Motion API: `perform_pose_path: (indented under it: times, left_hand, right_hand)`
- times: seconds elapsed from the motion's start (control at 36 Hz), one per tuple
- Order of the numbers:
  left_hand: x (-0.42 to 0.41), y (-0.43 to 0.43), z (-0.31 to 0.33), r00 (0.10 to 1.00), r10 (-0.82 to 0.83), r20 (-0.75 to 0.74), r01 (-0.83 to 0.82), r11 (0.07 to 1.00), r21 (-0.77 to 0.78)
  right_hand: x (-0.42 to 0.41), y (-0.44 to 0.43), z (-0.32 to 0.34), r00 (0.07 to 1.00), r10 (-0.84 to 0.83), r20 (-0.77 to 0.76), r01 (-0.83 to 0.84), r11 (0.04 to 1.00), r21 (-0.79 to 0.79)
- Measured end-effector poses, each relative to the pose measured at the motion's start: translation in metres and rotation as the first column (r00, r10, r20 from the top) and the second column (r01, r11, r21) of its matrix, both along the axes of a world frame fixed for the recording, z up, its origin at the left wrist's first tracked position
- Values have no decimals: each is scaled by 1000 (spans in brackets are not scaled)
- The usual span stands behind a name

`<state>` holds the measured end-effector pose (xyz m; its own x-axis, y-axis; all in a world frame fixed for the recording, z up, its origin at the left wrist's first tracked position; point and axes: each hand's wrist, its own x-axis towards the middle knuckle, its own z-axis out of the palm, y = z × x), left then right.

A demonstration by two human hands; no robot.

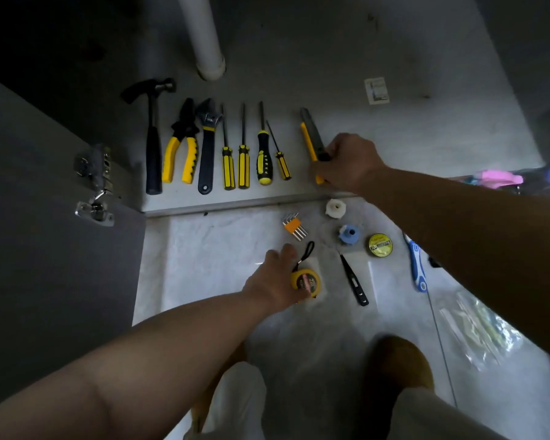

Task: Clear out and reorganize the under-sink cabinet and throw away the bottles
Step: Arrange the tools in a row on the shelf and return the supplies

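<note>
Seven tools are lined up side by side on the cabinet floor at 12 o'clock of the head view, handles toward you. From 9 to 3 o'clock: hammer, yellow-handled pliers, adjustable wrench, then four black-and-yellow screwdrivers. The white drain pipe comes down behind them at 12.

Your right grip is closed round the near end of a yellow utility knife, just to the 3 o'clock side of the last screwdriver. The knife's far end points to 12, low over the cabinet floor. Can't tell if it's actually touching.

Your left grip is down on the floor in front of the cabinet, fingers curled onto a yellow tape measure from its 9 o'clock side. Its black wrist loop trails off toward 12.

Other bits on the floor:
- a hex key set at 12 of the tape measure
- a white plastic nut, a blue nut and a yellow tape roll out toward 2
- black tweezers at 3

At 9 o'clock the open cabinet door shows its metal hinge. Pink and blue shapes sit at the 3 o'clock edge, too blurry to call.
</note>
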<state>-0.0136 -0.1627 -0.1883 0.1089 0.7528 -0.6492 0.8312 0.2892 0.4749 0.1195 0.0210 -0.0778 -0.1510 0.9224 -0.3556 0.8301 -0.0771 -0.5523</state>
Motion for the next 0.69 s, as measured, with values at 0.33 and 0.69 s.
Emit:
perform_pose_path:
  times: [0.33,0.69]
  left_hand:
    - [9,-5,5,980,-180,-82,184,982,48]
    - [-4,8,34,784,455,422,-452,885,-113]
  right_hand:
    - [-41,6,-15,994,-111,20,111,993,37]
    - [1,-47,-5,971,238,-1,-237,971,37]
